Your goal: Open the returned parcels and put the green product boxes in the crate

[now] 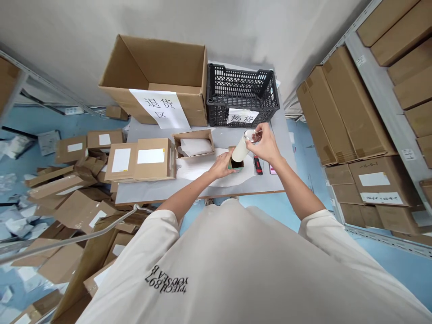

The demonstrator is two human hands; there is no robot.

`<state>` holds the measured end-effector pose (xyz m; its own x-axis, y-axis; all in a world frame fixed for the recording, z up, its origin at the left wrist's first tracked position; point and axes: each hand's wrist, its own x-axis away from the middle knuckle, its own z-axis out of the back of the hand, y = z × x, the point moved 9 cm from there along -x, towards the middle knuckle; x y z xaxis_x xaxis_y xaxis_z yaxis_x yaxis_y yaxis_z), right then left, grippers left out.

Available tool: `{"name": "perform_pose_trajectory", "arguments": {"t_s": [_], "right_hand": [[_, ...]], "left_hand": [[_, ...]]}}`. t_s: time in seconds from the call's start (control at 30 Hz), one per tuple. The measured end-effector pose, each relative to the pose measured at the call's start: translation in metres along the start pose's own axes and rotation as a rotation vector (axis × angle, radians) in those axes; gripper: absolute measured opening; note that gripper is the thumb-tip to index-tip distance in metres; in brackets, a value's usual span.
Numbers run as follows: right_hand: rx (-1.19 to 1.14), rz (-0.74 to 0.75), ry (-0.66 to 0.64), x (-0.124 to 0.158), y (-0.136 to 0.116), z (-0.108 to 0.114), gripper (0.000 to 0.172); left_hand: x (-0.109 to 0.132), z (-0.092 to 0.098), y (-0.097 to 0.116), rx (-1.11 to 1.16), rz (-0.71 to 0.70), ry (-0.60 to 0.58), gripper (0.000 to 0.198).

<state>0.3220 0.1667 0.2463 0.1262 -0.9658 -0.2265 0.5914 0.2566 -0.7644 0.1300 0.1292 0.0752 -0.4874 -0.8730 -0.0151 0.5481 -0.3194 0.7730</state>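
Note:
My right hand [265, 144] is closed around the shiny top of a pale cream tumbler-like cylinder [240, 151]. The cylinder is tilted, and its lower end is at the open mouth of a small dark green box [237, 168]. I cannot tell how far inside it sits. My left hand [221, 166] grips the left side of that box and steadies it on white paper [189, 168]. A red and black box cutter [258, 165] lies just right of the box. Behind my left hand stands an open carton [213, 140] with white paper inside.
A large open cardboard box [118, 96] and a black plastic crate [212, 112] line the table's back. Closed cartons [151, 168] stand at the left. A phone [272, 169] lies near the right edge. Cartons heap on the left floor; shelves [367, 58] with boxes flank the right.

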Motion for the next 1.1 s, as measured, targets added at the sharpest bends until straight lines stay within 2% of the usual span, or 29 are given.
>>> {"name": "perform_pose_trajectory", "arguments": {"t_s": [0.07, 0.2, 0.37, 0.47, 0.57, 0.7, 0.8, 0.93, 1.0, 1.1], "right_hand": [[-0.075, -0.023, 0.019, -0.011, 0.001, 0.005, 0.053], [-0.174, -0.074, 0.064, -0.029, 0.01, 0.001, 0.054], [-0.343, -0.108, 0.126, -0.039, 0.025, -0.013, 0.068], [-0.468, -0.163, 0.09, -0.033, 0.036, -0.027, 0.078], [-0.536, -0.24, -0.013, -0.022, 0.045, -0.048, 0.08], [-0.653, -0.251, -0.161, -0.009, 0.04, -0.073, 0.082], [-0.702, -0.236, -0.191, -0.005, 0.033, -0.078, 0.082], [-0.678, -0.234, -0.152, -0.004, 0.033, -0.073, 0.085], [-0.641, -0.244, -0.127, -0.002, 0.037, -0.07, 0.089], [-0.571, -0.265, -0.098, -0.001, 0.043, -0.07, 0.09]], "left_hand": [[-0.003, 0.015, 0.008, -0.019, 0.011, 0.069, 0.11], [-0.015, 0.051, 0.028, -0.004, 0.015, 0.208, 0.093], [-0.023, 0.08, 0.033, 0.13, 0.064, 0.301, 0.079], [-0.023, 0.083, 0.028, 0.311, 0.081, 0.309, 0.079], [-0.027, 0.081, 0.027, 0.508, 0.064, 0.292, 0.085], [-0.033, 0.08, 0.03, 0.658, 0.032, 0.27, 0.099], [-0.034, 0.078, 0.028, 0.638, 0.057, 0.24, 0.095], [-0.029, 0.089, 0.018, 0.455, 0.121, 0.36, 0.082], [-0.029, 0.092, 0.018, 0.417, 0.108, 0.389, 0.078], [-0.03, 0.087, 0.025, 0.404, 0.054, 0.347, 0.074]]}}
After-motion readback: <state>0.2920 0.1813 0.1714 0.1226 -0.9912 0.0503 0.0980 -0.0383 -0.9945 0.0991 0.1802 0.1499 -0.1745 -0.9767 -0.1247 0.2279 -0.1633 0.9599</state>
